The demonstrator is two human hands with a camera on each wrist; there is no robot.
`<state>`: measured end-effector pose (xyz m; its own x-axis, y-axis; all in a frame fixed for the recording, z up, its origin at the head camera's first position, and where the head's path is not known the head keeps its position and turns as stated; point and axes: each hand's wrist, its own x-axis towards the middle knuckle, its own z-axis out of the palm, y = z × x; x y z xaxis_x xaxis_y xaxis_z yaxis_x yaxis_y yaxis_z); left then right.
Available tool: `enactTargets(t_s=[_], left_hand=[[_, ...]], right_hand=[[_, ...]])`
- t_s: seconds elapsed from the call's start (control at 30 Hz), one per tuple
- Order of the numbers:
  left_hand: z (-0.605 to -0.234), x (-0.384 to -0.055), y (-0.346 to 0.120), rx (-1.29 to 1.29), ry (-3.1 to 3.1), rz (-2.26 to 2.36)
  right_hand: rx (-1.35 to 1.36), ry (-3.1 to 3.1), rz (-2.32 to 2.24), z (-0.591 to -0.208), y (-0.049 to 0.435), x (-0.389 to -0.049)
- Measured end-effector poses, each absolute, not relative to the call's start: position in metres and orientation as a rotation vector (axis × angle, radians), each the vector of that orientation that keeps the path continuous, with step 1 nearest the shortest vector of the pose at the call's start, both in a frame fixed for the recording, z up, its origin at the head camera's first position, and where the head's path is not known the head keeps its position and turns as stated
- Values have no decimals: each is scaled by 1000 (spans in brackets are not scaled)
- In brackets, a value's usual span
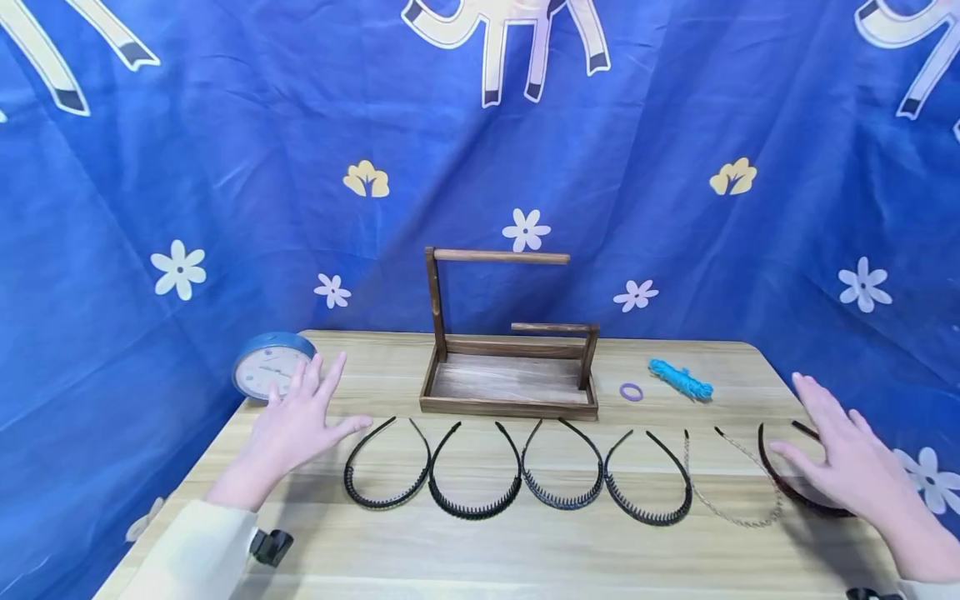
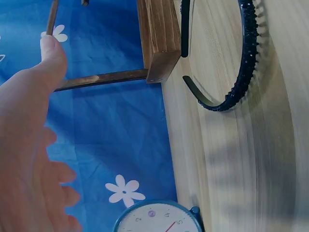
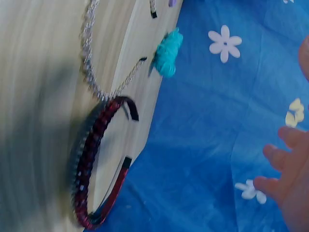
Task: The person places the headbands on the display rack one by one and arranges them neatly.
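Note:
My left hand (image 1: 300, 425) hovers over the table's left side with fingers spread, holding nothing. Nearest to it are a round blue clock (image 1: 273, 367) and a black headband (image 1: 348, 483). On the right, my right hand (image 1: 855, 458) is raised with its fingers extended, partly covering a dark red headband (image 3: 91, 159). Between the hands a row of headbands runs across the table: a black toothed one (image 1: 474, 512), a dark grey one (image 1: 562, 502), another black one (image 1: 652, 518) and a thin silvery twisted one (image 1: 738, 522). Their open ends point toward the back.
A wooden rack (image 1: 510, 408) with a tray base and two bars at different heights stands at the back middle of the table (image 1: 450, 558). To its right lie a purple ring (image 1: 632, 392) and a bundle of blue cord (image 1: 680, 379). A blue patterned curtain (image 1: 300, 125) hangs behind.

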<state>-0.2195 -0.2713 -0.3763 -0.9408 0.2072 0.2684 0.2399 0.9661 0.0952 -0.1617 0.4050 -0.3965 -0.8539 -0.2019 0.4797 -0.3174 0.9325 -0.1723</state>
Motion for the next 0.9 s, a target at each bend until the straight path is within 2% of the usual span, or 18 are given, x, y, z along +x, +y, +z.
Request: enactTargets(t_s=[0.37, 0.53, 0.9], left_hand=[[-373, -237, -260, -386, -2966, -487], [-377, -253, -255, -435, -2950, -616], [-392, -282, -249, -568, -2922, -1039]], right_hand=[[216, -2551, 657, -397, 428, -143], [188, -2520, 666, -398, 441, -137], [-148, -2596, 586, -421, 467, -126]])
